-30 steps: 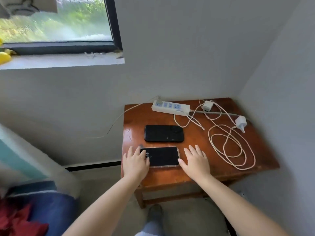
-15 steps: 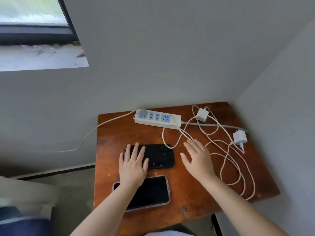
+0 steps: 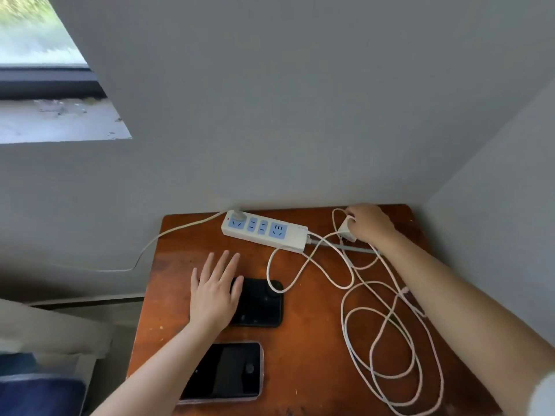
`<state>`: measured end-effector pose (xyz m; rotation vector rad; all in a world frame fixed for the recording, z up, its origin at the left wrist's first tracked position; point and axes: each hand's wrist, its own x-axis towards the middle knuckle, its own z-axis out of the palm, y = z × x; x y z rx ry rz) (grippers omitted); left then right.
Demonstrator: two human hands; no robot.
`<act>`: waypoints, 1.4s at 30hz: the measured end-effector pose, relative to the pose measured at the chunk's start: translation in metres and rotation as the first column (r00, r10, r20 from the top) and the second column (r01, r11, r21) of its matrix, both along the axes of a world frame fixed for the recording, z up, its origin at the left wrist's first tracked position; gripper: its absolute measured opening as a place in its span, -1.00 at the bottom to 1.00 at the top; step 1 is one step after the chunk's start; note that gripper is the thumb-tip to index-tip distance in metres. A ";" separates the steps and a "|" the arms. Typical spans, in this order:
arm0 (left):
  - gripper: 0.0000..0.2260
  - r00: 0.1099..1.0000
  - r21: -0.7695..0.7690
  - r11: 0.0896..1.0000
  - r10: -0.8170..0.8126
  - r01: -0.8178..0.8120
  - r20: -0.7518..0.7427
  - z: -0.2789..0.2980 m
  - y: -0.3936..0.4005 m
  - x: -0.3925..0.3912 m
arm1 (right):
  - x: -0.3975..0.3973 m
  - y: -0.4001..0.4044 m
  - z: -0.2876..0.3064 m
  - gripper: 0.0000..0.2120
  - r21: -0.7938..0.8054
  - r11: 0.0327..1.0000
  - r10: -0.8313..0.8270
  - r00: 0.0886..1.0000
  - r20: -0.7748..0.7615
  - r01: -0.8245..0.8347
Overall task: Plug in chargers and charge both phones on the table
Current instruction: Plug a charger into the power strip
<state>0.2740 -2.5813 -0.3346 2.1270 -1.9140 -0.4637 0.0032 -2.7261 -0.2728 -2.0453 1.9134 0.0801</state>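
Two black phones lie on a small wooden table (image 3: pixel 312 340): the far phone (image 3: pixel 259 303) in the middle and the near phone (image 3: pixel 225 370) by the front edge. My left hand (image 3: pixel 214 291) rests flat, fingers spread, over the far phone's left end. At the back right my right hand (image 3: pixel 369 222) is closed around a white charger plug (image 3: pixel 345 231). A white power strip (image 3: pixel 264 231) with blue sockets lies along the back edge. White charging cables (image 3: pixel 387 331) loop over the table's right side. The second charger plug is hidden, probably under my right forearm.
The table stands in a corner, with grey walls behind and to the right. The strip's grey cord (image 3: pixel 357 249) runs right under my arm; a white lead (image 3: pixel 168 235) hangs off the left. A window sill (image 3: pixel 60 121) is at upper left.
My right hand has reached from mid-table to the back right and closed on the charger plug. My left hand has slid forward over the far phone. The view has moved closer.
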 end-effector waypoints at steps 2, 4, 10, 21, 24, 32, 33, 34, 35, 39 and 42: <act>-0.60 0.997 -0.069 0.997 -0.045 0.041 -0.070 0.011 -0.016 -0.012 | -0.010 -0.012 -0.010 -0.55 0.172 0.982 0.086 0.996 -0.033 -0.079; -0.60 0.987 -0.087 0.986 -0.148 0.143 -0.059 0.022 -0.032 -0.028 | -0.016 -0.013 -0.021 -0.48 0.261 0.954 0.164 0.986 -0.035 -0.149; -0.55 0.929 0.144 0.925 -0.363 0.351 0.070 0.033 -0.077 -0.057 | -0.010 0.005 -0.035 -0.34 0.271 0.946 0.189 0.982 -0.013 -0.179; -0.57 0.890 0.286 0.863 -0.451 0.416 0.068 0.012 -0.097 -0.053 | -0.021 0.028 -0.004 -0.52 -0.131 0.977 0.140 0.970 -0.198 -0.168; -0.59 0.916 0.086 0.915 -0.399 0.395 0.035 0.019 -0.100 -0.041 | -0.003 0.008 0.031 -0.50 -0.195 0.963 0.188 0.982 -0.010 -0.186; -0.53 0.980 0.152 0.978 -0.159 0.141 0.115 -0.001 -0.063 0.027 | 0.110 0.007 0.022 -0.67 -0.013 0.908 0.417 0.908 -0.032 -0.418; -0.51 0.981 0.168 0.976 -0.159 0.140 0.107 -0.002 -0.063 0.033 | 0.117 0.007 0.020 -0.68 -0.006 0.908 0.418 0.907 -0.042 -0.419; -0.50 0.982 0.171 0.975 -0.161 0.143 0.096 -0.002 -0.064 0.037 | 0.123 0.007 0.019 -0.66 -0.002 0.912 0.410 0.911 -0.047 -0.411; -0.49 0.982 0.168 0.974 -0.166 0.150 0.086 -0.002 -0.066 0.040 | 0.127 0.006 0.018 -0.62 0.002 0.916 0.401 0.914 -0.052 -0.402; -0.51 0.978 0.119 0.974 -0.199 0.191 0.055 -0.005 -0.072 0.041 | 0.141 -0.002 0.019 -0.62 0.036 0.909 0.416 0.905 -0.092 -0.415; -0.53 0.978 0.087 0.975 -0.209 0.206 0.029 -0.008 -0.077 0.039 | 0.153 -0.009 0.020 -0.64 0.065 0.893 0.450 0.883 -0.131 -0.445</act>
